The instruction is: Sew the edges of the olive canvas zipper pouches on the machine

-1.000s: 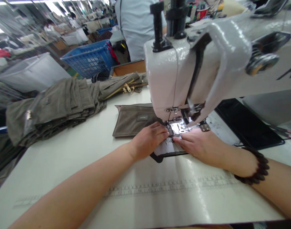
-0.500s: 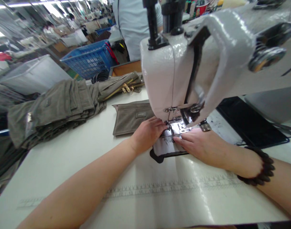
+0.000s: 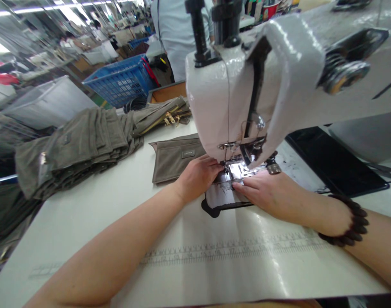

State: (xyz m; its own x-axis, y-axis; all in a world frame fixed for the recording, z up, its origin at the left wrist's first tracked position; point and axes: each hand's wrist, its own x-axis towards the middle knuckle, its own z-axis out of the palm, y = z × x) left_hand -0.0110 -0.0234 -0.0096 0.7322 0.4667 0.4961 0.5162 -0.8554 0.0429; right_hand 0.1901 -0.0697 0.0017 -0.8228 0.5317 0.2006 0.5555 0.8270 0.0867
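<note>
My left hand (image 3: 200, 176) lies at the left of the sewing machine's (image 3: 211, 94) needle area, its fingers closed on the near right edge of an olive-grey fabric pouch piece (image 3: 169, 164). This piece lies flat, bears a small rectangular label (image 3: 188, 154), and runs behind the machine head. The fingertips are close beside the presser foot (image 3: 227, 167). My right hand (image 3: 272, 190), with a dark beaded bracelet at the wrist, rests at the right of the metal needle plate (image 3: 219, 196). Its fingers reach out flat onto the plate, and I see no cloth under them.
A pile of olive-grey fabric pieces (image 3: 83, 145) with zippers (image 3: 171, 119) lies at the left. Beyond stand a blue plastic basket (image 3: 121, 81) and a person in a light shirt (image 3: 182, 38). At the right are a black flat panel (image 3: 336, 162) and scissors (image 3: 384, 170). A ruler scale (image 3: 211, 253) crosses the table front.
The view has shifted slightly, so the machine head appears a little farther left. Both hands keep nearly the same place by the needle, and the fabric piece shows no clear movement.
</note>
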